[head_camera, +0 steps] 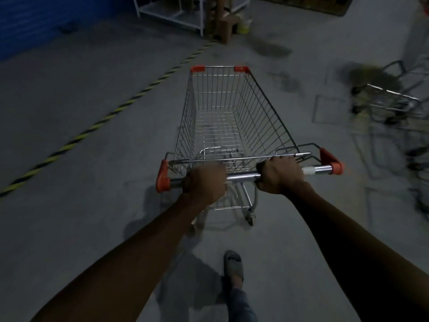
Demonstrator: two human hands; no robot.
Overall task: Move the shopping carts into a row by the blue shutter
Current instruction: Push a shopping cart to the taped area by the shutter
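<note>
An empty wire shopping cart [228,112] with orange corner caps stands in front of me on the grey concrete floor. Its chrome handle bar [242,176] runs across the middle of the view. My left hand [205,183] is closed around the bar's left part and my right hand [282,174] around its right part. The blue shutter [46,22] fills the far left corner. More carts [394,105] stand blurred at the right edge.
A yellow-and-black floor stripe [102,122] runs diagonally from lower left toward the back. A white metal rack [171,15] and brown boxes [226,22] stand at the back. My foot in a grey sandal [233,266] is below the cart.
</note>
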